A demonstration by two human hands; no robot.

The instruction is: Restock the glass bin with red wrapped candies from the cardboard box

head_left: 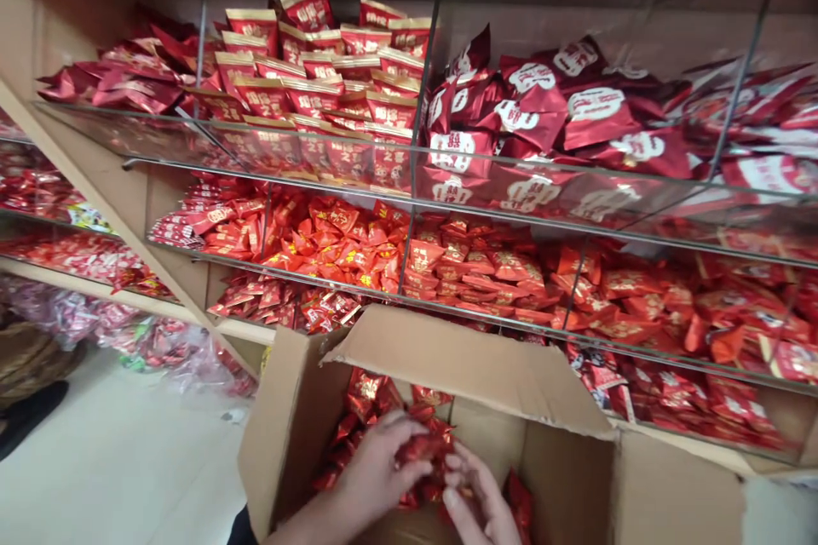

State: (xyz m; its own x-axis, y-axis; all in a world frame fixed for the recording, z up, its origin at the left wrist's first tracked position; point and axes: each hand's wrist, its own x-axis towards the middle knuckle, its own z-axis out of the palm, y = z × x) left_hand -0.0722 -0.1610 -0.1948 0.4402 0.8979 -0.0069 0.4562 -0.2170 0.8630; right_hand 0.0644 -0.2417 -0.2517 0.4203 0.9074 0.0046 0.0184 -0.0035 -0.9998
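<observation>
An open cardboard box [473,358] stands below the shelves, with small shiny red foil packets [367,392] heaped mostly on its left side. My left hand [377,468] reaches into the box, thumb and fingers curled round some of these packets. Facing it from the right, my right hand [482,494] has its fingers bent and apart, the tips close against the same bunch. Whether those tips touch the packets is hard to tell. A single red packet [519,498] leans by the box's inner right side.
Shelves with clear dividers and front lips [358,153] hold red packets in compartments. Gold-edged packets [313,94] and dark red ones with white labels [530,102] fill the upper row. A wooden post [115,196], plastic-bagged goods [159,341] and pale floor [134,460] lie to the left.
</observation>
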